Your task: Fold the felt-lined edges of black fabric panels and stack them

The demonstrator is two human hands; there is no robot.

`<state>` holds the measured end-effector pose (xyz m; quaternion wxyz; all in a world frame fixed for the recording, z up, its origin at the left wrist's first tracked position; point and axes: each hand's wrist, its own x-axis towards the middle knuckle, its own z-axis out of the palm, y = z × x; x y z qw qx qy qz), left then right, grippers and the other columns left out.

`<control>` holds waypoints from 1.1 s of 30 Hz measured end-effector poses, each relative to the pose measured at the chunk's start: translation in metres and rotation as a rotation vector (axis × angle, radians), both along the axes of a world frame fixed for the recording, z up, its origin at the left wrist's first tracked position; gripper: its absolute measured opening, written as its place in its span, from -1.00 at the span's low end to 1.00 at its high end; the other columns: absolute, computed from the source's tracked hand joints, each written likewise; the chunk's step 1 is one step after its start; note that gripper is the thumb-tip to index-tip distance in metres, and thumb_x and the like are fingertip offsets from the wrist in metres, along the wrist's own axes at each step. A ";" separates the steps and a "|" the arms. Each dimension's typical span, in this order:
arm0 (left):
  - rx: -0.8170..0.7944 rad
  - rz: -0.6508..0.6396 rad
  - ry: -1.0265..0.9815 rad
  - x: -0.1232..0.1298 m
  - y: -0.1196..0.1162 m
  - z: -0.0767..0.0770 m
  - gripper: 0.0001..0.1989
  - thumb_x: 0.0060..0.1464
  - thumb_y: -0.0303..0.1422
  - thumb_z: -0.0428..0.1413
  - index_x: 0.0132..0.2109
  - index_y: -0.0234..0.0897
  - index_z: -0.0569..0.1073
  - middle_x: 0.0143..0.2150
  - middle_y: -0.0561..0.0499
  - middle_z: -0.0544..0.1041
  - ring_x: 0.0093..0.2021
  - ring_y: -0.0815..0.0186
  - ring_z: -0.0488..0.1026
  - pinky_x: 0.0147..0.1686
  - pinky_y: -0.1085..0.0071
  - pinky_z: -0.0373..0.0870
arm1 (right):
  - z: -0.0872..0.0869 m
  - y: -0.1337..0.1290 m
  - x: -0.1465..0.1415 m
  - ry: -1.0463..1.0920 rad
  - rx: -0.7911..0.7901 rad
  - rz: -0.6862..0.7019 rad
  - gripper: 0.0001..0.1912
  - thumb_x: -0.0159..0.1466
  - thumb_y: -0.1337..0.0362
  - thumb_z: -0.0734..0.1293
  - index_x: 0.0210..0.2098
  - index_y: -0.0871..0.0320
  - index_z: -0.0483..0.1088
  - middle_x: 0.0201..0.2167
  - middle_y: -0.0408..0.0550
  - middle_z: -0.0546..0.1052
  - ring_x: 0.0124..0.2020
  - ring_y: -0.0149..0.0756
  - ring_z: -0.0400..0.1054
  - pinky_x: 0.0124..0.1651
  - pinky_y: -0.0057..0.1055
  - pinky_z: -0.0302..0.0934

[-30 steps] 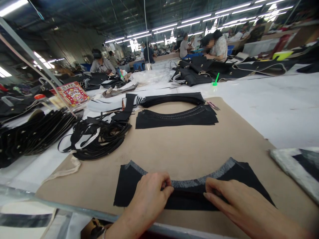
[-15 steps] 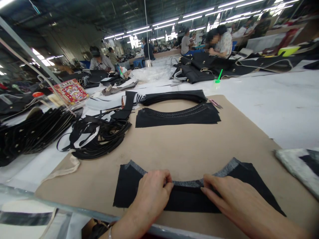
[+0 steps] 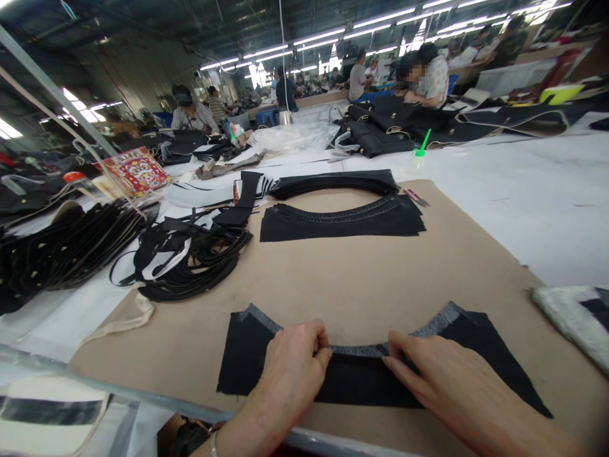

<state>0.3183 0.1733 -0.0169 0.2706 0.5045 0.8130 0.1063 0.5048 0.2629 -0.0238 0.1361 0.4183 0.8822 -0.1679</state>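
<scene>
A black fabric panel with a curved top edge lies flat at the near side of the brown board. Along its curve runs a grey speckled strip, folded over the edge. My left hand pinches this edge left of the middle, fingers closed. On the other side of the middle, my right hand grips the same edge between thumb and bent fingers. A short stretch of the folded edge shows between both hands; the parts under my fingers are hidden.
Stacked black curved panels lie farther back on the brown board, beside small pink-handled snips. Coiled black strips sit at left. A green-tipped bottle stands beyond. A grey-white bundle is at right. Several people work behind.
Both hands stay at the same places on the panel's edge, with hardly any movement. The whole view has shifted very slightly.
</scene>
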 end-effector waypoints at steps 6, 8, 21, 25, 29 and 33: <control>-0.009 -0.003 0.026 0.000 0.000 -0.003 -0.92 0.03 -0.40 0.10 -0.37 -0.19 0.49 -0.43 0.08 0.51 -0.34 0.29 0.45 -0.40 0.42 0.09 | 0.001 0.000 -0.001 0.024 0.004 0.002 -0.76 0.36 0.25 0.16 -0.41 0.09 0.37 -0.45 -0.01 0.54 -0.37 -0.06 0.48 -0.44 -0.36 -0.05; -0.006 -0.004 0.030 -0.001 -0.001 -0.005 -0.92 0.03 -0.40 0.10 -0.37 -0.19 0.50 -0.43 0.07 0.52 -0.34 0.29 0.45 -0.39 0.42 0.10 | 0.001 0.000 -0.001 0.021 0.007 -0.003 -0.76 0.35 0.26 0.17 -0.42 0.09 0.37 -0.45 -0.01 0.54 -0.38 -0.07 0.48 -0.44 -0.36 -0.06; 0.006 -0.002 -0.003 -0.001 -0.003 -0.005 -0.85 0.05 -0.37 0.09 -0.37 -0.19 0.57 -0.42 0.05 0.56 -0.33 0.27 0.47 -0.37 0.40 0.14 | 0.002 0.001 -0.003 -0.010 -0.014 0.009 -0.76 0.37 0.25 0.15 -0.40 0.09 0.34 -0.44 -0.02 0.54 -0.36 -0.06 0.47 -0.43 -0.35 -0.12; 0.006 -0.008 -0.012 -0.003 -0.003 -0.002 -0.83 0.07 -0.36 0.08 -0.36 -0.18 0.57 -0.39 0.03 0.58 -0.29 0.24 0.50 -0.34 0.40 0.18 | 0.005 0.001 -0.003 -0.019 -0.019 0.008 -0.75 0.38 0.26 0.13 -0.39 0.09 0.33 -0.42 -0.01 0.54 -0.32 -0.05 0.47 -0.41 -0.34 -0.09; 0.020 -0.052 -0.043 -0.006 -0.004 0.000 -0.79 0.10 -0.40 0.02 -0.33 -0.19 0.57 -0.36 0.01 0.60 -0.27 0.24 0.52 -0.28 0.41 0.24 | 0.006 0.003 -0.001 -0.029 -0.035 -0.002 -0.74 0.38 0.25 0.13 -0.40 0.09 0.33 -0.41 -0.02 0.54 -0.30 -0.05 0.46 -0.38 -0.34 -0.05; 0.011 -0.060 -0.071 -0.008 -0.004 0.001 -0.79 0.09 -0.42 0.02 -0.31 -0.20 0.57 -0.33 0.00 0.61 -0.25 0.23 0.52 -0.27 0.43 0.27 | 0.006 0.005 0.000 -0.025 -0.054 -0.003 -0.72 0.39 0.23 0.12 -0.41 0.09 0.33 -0.41 -0.02 0.52 -0.31 -0.08 0.45 -0.37 -0.34 -0.02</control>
